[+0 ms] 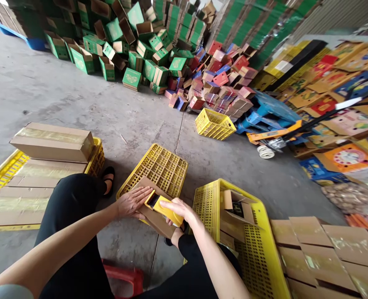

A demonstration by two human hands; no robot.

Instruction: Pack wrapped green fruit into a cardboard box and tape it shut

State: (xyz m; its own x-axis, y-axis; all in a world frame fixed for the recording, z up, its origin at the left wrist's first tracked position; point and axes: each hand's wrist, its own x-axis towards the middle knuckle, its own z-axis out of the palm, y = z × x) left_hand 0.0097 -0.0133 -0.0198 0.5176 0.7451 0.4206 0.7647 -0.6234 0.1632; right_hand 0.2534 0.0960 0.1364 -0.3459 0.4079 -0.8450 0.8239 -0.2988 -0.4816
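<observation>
A flat brown cardboard piece (158, 221) lies on an upturned yellow crate (159, 166) in front of me. My left hand (133, 201) lies flat on the cardboard with its fingers stretched out. My right hand (180, 209) is closed around a yellow tape dispenser (163, 207) and presses it against the cardboard, right beside the left fingertips.
A yellow crate (266, 265) holding folded cartons stands at my right, with taped brown boxes (321, 253) beyond it. More taped boxes (51, 141) rest on a yellow crate at left. Green and red carton piles, another yellow crate (214, 123) and a pallet jack (274, 137) lie ahead.
</observation>
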